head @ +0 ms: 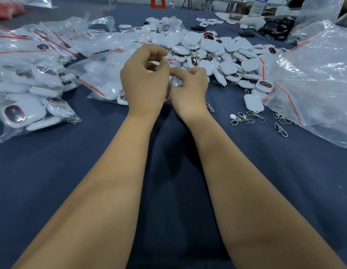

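left hand (145, 80) and right hand (189, 90) are meeting, fingers curling and pinching a small clear plastic bag (177, 64) over a dark blue tablecloth (178, 191).

Left hand (144, 80), right hand (188, 88) — pinching clear bag (176, 83).

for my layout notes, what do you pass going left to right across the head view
packed bags of white key fobs → left hand → small clear bag pinched by both hands → right hand → loose metal clasps → big clear plastic bag
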Demonstrator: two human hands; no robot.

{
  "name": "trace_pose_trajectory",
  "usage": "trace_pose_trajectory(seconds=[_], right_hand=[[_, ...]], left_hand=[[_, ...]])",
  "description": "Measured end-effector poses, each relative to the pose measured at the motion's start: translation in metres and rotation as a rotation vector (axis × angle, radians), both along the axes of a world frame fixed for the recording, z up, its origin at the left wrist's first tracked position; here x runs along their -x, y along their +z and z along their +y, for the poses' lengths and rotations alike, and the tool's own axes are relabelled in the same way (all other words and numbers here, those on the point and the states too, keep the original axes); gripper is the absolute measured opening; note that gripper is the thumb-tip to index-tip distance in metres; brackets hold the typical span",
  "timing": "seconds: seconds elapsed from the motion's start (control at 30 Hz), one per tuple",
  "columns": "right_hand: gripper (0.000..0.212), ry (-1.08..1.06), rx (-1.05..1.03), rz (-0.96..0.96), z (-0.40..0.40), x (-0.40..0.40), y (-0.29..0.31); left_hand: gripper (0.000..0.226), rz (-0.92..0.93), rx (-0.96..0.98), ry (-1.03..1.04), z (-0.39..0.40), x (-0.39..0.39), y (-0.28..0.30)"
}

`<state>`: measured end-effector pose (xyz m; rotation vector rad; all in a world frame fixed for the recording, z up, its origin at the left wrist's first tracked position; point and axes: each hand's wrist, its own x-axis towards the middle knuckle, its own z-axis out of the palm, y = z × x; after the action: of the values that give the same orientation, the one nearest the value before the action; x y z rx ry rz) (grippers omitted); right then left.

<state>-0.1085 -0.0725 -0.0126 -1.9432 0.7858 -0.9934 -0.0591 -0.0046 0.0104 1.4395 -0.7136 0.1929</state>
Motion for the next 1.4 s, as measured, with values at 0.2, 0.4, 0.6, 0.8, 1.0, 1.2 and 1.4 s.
trace_pose_trajectory(seconds=[0.2,0.4,0.6,0.8,1.0,1.2,1.4], right_hand=[[0.036,0.169,-0.153,0.007,0.001,0.005,0.003],[0.023,0.111,-0.235,-0.065,0.004,0.009,0.008],[0.032,0.079,-0.396,-0.155,0.008,0.015,0.017],[0.025,0.032,-0.146,-0.079,0.007,0.017,0.061],[0.032,0.054,-0.126,-0.241,0.026,0.015,0.105],[0.033,0.254,-0.129,-0.348,0.044,-0.008,0.113],[0.023,0.065,-0.176,-0.109,0.014,-0.011,0.079]], left_hand=[[0.024,0.085,-0.031,0.025,0.003,-0.005,0.001],[0.028,-0.062,-0.546,0.119,0.003,0.0,-0.009],[0.032,-0.068,-0.575,0.031,0.015,0.009,0.004],[0.021,-0.029,-0.632,0.002,0.025,-0.009,0.051],[0.017,0.415,-0.311,-0.413,0.054,-0.021,0.083],[0.018,0.001,-0.079,-0.002,0.057,-0.047,0.108],[0.015,-0.116,-0.615,0.071,0.031,-0.049,0.062]])
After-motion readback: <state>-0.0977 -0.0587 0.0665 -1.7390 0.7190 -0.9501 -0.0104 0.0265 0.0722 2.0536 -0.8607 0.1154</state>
